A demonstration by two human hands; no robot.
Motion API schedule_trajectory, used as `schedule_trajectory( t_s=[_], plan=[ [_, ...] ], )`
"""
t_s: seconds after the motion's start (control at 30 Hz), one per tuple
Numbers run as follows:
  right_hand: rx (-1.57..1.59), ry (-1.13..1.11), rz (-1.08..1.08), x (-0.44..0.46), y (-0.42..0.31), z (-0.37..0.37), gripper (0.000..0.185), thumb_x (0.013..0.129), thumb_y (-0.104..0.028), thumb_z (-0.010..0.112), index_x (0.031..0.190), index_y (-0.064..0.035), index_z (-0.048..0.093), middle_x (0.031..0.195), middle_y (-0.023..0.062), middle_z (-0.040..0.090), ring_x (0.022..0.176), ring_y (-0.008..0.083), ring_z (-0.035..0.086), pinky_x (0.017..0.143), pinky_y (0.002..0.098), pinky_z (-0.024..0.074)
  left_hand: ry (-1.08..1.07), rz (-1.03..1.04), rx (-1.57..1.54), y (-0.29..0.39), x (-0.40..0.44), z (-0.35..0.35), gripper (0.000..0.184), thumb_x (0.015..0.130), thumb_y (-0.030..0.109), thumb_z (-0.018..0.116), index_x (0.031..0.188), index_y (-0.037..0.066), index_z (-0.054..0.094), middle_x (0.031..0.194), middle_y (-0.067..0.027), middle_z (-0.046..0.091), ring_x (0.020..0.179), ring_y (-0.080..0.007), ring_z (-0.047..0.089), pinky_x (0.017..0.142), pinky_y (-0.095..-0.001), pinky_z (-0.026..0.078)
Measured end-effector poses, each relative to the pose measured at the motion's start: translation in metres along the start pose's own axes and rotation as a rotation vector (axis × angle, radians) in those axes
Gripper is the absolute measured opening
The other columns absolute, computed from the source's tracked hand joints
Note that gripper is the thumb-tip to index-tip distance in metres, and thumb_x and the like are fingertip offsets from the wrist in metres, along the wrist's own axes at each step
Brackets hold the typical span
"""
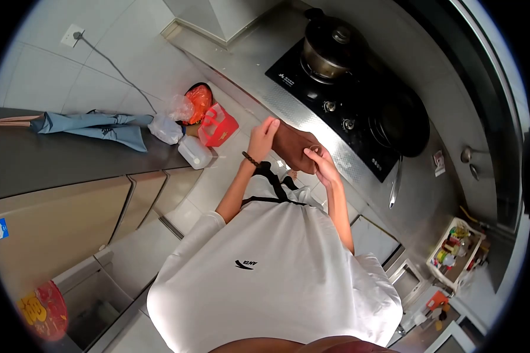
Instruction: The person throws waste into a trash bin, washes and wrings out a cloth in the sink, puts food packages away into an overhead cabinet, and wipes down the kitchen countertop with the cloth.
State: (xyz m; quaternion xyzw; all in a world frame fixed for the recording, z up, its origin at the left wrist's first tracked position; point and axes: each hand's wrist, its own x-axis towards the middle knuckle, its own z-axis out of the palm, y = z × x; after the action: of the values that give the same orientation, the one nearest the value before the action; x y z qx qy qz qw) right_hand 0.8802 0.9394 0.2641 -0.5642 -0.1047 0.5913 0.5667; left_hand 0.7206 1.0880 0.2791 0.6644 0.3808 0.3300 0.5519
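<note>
A brown cloth (291, 146) is stretched between my two hands, in front of the counter edge and above the tiled floor. My left hand (264, 138), with a dark beaded bracelet at the wrist, pinches the cloth's left end. On the right side, my right hand (324, 165) grips the other end, its thumb lying on top of the fabric. The fingers behind the cloth are partly hidden.
A lidded pot (327, 50) and a black wok (403, 120) sit on the gas stove (312, 91). On the left counter (70, 159) lie a blue folded umbrella (94, 126), plastic bags and a red bag (218, 125). A basket (456, 250) holds bottles.
</note>
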Motion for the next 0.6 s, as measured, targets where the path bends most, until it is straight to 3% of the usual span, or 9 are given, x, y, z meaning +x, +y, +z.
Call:
schedule_trajectory(
  t_s=[0.03, 0.07, 0.1, 0.17, 0.2, 0.27, 0.33, 0.43, 0.6],
  plan=[
    [0.041, -0.001, -0.006, 0.008, -0.008, 0.006, 0.026, 0.085, -0.017, 0.069, 0.103, -0.0048, 0.054, 0.084, -0.0018, 0.055, 0.056, 0.0003, 0.043, 0.040, 0.0163, 0.0270, -0.011, -0.003, -0.010, -0.007, 0.011, -0.012, 0.031, 0.096, 0.028, 0.050, 0.086, -0.001, 0.052, 0.057, -0.0080, 0.046, 0.054, -0.0129, 0.040, 0.052, -0.0291, 0.038],
    [0.032, -0.012, 0.005, 0.015, -0.018, 0.014, 0.026, 0.085, -0.017, 0.069, 0.103, -0.0048, 0.054, 0.084, -0.0018, 0.055, 0.056, 0.0003, 0.043, 0.040, 0.0163, 0.0270, -0.101, -0.054, -0.048, -0.027, 0.022, -0.023, 0.027, 0.098, 0.024, 0.048, 0.088, 0.000, 0.054, 0.068, 0.0003, 0.051, 0.064, -0.0065, 0.044, 0.059, -0.0243, 0.040],
    [0.052, 0.001, 0.007, 0.022, -0.029, 0.022, 0.024, 0.085, -0.014, 0.067, 0.102, -0.0046, 0.054, 0.084, -0.0007, 0.056, 0.062, 0.0031, 0.048, 0.048, 0.0181, 0.0341, -0.085, -0.062, -0.049, -0.050, 0.034, -0.027, 0.027, 0.098, 0.024, 0.048, 0.088, 0.000, 0.054, 0.068, 0.0003, 0.051, 0.064, -0.0065, 0.044, 0.059, -0.0243, 0.040],
    [0.102, 0.033, 0.007, 0.043, -0.043, 0.041, 0.020, 0.084, -0.009, 0.065, 0.100, -0.0042, 0.055, 0.086, 0.0016, 0.058, 0.074, 0.0087, 0.056, 0.065, 0.0215, 0.0484, -0.222, -0.553, -0.811, -0.082, 0.055, -0.042, 0.029, 0.099, 0.027, 0.047, 0.105, 0.001, 0.056, 0.090, -0.0024, 0.064, 0.079, -0.0114, 0.060, 0.073, -0.0238, 0.049],
    [0.148, -0.003, 0.008, 0.061, -0.042, 0.039, 0.021, 0.082, -0.005, 0.062, 0.102, -0.0024, 0.055, 0.091, 0.0050, 0.060, 0.085, 0.0150, 0.060, 0.080, 0.0273, 0.0510, -0.397, -0.654, -1.065, -0.091, 0.063, -0.053, 0.038, 0.100, 0.031, 0.044, 0.121, 0.001, 0.050, 0.115, -0.0123, 0.061, 0.104, -0.0204, 0.061, 0.091, -0.0299, 0.048],
    [0.229, -0.040, 0.006, 0.086, -0.066, 0.071, 0.025, 0.079, -0.001, 0.059, 0.104, -0.0004, 0.055, 0.098, 0.0088, 0.061, 0.089, 0.0186, 0.061, 0.081, 0.0293, 0.0523, -0.602, -0.715, -1.194, -0.158, 0.085, -0.052, 0.043, 0.101, 0.033, 0.039, 0.127, 0.000, 0.047, 0.129, -0.0159, 0.054, 0.116, -0.0222, 0.053, 0.100, -0.0343, 0.042],
    [0.223, -0.078, 0.001, 0.121, -0.081, 0.096, 0.033, 0.074, -0.002, 0.056, 0.107, -0.0003, 0.054, 0.101, 0.0098, 0.060, 0.091, 0.0196, 0.060, 0.082, 0.0316, 0.0518, -0.720, -0.724, -1.258, -0.169, 0.107, -0.057, 0.041, 0.098, 0.032, 0.041, 0.124, 0.001, 0.049, 0.127, -0.0148, 0.054, 0.114, -0.0210, 0.054, 0.097, -0.0333, 0.043],
    [0.172, -0.172, -0.026, 0.183, -0.097, 0.138, 0.035, 0.074, -0.001, 0.055, 0.109, -0.0001, 0.053, 0.102, 0.0091, 0.060, 0.091, 0.0194, 0.060, 0.082, 0.0310, 0.0512, -0.815, -0.508, -1.180, -0.119, 0.162, -0.072, 0.037, 0.094, 0.030, 0.044, 0.119, 0.004, 0.052, 0.124, -0.0131, 0.055, 0.109, -0.0193, 0.055, 0.093, -0.0317, 0.044],
    [0.065, -0.138, -0.044, 0.270, -0.119, 0.221, 0.038, 0.072, 0.000, 0.051, 0.111, -0.0002, 0.052, 0.105, 0.0081, 0.056, 0.101, 0.0178, 0.054, 0.090, 0.0274, 0.0435, -0.634, 0.280, -0.481, -0.022, 0.259, -0.150, 0.032, 0.087, 0.027, 0.049, 0.111, 0.007, 0.057, 0.119, -0.0103, 0.056, 0.103, -0.0164, 0.056, 0.086, -0.0291, 0.046]
  ],
)
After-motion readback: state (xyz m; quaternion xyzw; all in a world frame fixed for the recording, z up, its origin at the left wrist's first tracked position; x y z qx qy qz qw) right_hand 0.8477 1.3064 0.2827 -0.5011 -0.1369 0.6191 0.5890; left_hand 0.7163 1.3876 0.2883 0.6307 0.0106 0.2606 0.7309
